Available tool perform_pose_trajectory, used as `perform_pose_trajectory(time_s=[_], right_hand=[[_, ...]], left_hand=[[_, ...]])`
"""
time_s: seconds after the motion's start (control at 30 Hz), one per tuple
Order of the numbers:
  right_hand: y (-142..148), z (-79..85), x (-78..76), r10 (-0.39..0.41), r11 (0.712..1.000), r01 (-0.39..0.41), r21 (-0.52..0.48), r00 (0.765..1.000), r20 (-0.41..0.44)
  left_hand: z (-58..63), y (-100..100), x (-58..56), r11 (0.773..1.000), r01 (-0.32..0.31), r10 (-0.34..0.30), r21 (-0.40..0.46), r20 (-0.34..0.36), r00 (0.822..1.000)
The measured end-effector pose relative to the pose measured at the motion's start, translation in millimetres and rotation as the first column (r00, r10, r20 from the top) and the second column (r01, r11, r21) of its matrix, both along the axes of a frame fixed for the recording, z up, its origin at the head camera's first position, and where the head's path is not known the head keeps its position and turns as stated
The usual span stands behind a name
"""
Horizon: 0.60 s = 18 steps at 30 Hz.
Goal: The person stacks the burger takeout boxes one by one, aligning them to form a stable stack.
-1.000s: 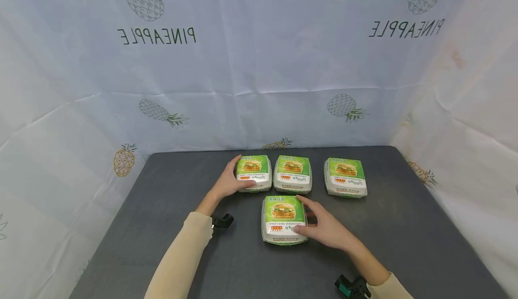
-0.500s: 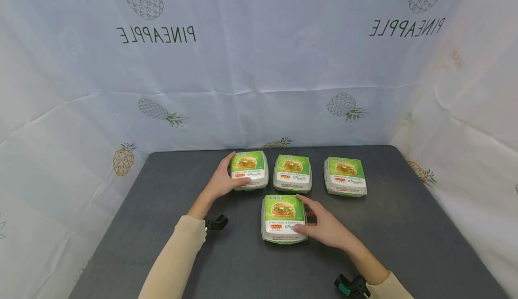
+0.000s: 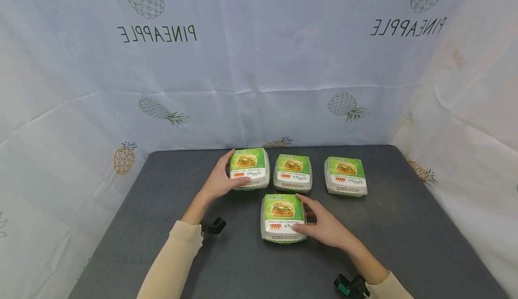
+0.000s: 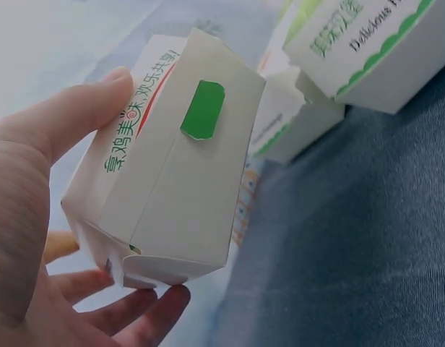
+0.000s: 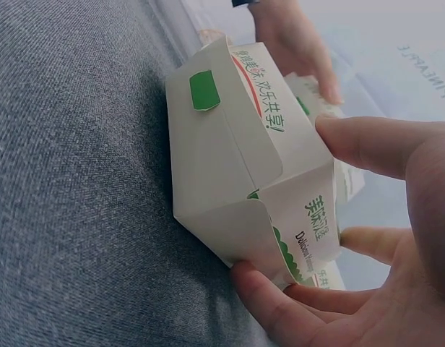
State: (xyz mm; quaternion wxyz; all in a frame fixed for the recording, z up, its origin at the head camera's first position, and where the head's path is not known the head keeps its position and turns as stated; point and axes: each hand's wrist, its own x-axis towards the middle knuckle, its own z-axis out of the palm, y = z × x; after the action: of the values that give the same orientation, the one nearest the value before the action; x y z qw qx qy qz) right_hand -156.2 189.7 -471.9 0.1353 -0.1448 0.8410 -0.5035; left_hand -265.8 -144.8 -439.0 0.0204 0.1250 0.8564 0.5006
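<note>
Pineapple-print cloth (image 3: 259,65) backs the dark tabletop (image 3: 226,263). The left hand (image 3: 220,181) grips the left box (image 3: 248,168), apparently positioning it; the next move likely calls for a level hold. Rightward come the front box (image 3: 281,217), grasped by the right hand (image 3: 325,227), the middle rear box (image 3: 293,173) and the right box (image 3: 346,176).

Pale cloth (image 3: 259,60) (pineapple-printed) hangs behind the dark table (image 3: 417,240).

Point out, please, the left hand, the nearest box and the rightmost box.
Left hand (image 3: 217,181), head view: back of hand.
Nearest box (image 3: 283,210), head view: lid's burger picture.
Rightmost box (image 3: 346,169), head view: lid's burger picture.
</note>
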Motion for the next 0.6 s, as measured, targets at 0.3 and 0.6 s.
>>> perform_pose_trajectory(time_s=[0.3,0.6], right_hand=[[0.9,-1.3,0.4,-0.005,1.0,0.005,-0.012,1.0,0.004],[0.7,-0.9,-0.7,-0.017,1.0,0.017,0.015,1.0,-0.001]], left_hand=[[12.5,7.4,16.6,0.999,0.035,-0.035,-0.001,-0.03,0.999],[17.9,12.0,30.3,0.998,0.057,-0.057,-0.01,-0.041,0.997]])
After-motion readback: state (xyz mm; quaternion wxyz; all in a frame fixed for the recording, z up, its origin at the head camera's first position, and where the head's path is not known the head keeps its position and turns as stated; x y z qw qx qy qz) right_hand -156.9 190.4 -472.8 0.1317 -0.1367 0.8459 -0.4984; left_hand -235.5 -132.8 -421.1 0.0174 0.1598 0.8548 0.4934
